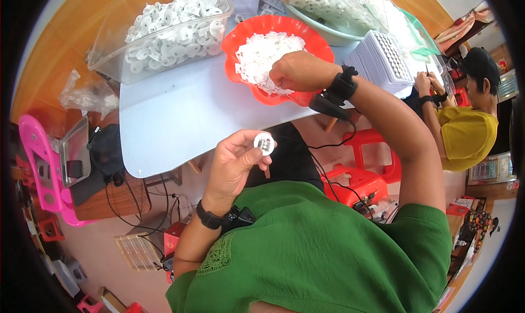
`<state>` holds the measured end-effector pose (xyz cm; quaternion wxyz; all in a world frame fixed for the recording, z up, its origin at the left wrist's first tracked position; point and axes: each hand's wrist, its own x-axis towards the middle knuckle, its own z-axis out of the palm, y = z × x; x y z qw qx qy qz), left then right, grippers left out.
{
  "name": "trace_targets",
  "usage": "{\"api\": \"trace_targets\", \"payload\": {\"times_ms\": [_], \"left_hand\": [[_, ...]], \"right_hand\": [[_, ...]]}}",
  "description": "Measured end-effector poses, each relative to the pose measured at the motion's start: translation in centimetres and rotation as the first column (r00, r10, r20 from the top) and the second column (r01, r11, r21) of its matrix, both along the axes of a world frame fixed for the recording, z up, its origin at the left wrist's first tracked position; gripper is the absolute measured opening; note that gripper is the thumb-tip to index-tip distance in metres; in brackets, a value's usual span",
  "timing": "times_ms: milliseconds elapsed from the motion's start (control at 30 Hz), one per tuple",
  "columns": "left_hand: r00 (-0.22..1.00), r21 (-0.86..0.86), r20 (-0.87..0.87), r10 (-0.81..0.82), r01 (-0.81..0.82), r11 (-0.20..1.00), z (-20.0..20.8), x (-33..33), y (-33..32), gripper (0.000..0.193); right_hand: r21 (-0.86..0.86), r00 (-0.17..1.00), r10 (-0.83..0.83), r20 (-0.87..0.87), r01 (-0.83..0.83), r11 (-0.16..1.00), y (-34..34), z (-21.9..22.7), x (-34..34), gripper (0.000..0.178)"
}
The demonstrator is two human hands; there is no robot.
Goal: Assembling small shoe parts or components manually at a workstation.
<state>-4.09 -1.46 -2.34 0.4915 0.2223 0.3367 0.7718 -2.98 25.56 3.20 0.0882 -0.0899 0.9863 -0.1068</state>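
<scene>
My left hand [232,162] pinches a small round white plastic part [264,143] between thumb and fingers, in front of the table edge. Metal pieces show in the middle of its face. My right hand [306,72] reaches into a red scalloped bowl [231,39] on the table. Its fingers are drawn together at the right side of a heap of small flat white pieces [260,50]. What those fingertips hold, if anything, is hidden. Each wrist wears a black strap with a device on it.
A clear bin [104,61] of round white parts stands left of the bowl on the pale table [158,121]. Behind and right are a pale green basin [333,38] and stacked white trays [377,61]. A co-worker in yellow [467,132] sits at right. Cables hang below.
</scene>
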Motion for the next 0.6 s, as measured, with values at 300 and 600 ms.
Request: {"api": "trace_targets", "payload": {"times_ms": [300, 600], "left_hand": [[1.000, 0.019, -0.012, 0.021, -0.021, 1.000, 0.8, 0.2, -0.7, 0.031], [1.000, -0.029, 0.022, -0.018, 0.018, 0.999, 4.7, 1.8, 1.6, 0.030]], "right_hand": [[-0.882, 0.921, -0.381, 0.078, 0.242, 0.404, -0.9, 5.1, 3.7, 0.007], [-0.929, 0.890, -0.369, -0.268, -0.136, 0.345, -7.6, 2.2, 9.2, 0.008]]}}
